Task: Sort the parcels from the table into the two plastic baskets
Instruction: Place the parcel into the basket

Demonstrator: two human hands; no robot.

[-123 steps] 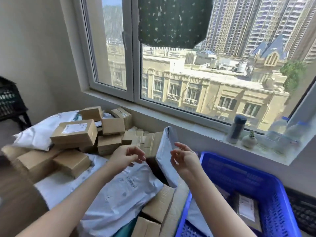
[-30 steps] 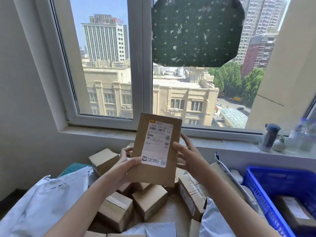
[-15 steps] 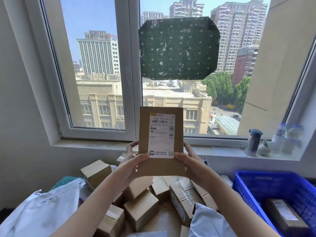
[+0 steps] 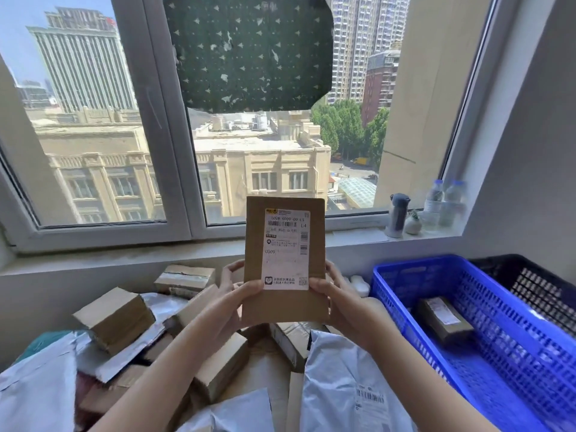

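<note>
1. While both hands are raised before the window, we find the left hand (image 4: 232,302) and the right hand (image 4: 338,302) gripping a flat brown parcel (image 4: 285,307) by its lower edges, upright, white label facing us.
2. We note it held above the heaped boxes (image 4: 115,318) and grey mailers (image 4: 349,385) on the table.
3. We record a blue basket (image 4: 511,353) at right holding one box; a black basket (image 4: 542,288) stands behind it.
</note>
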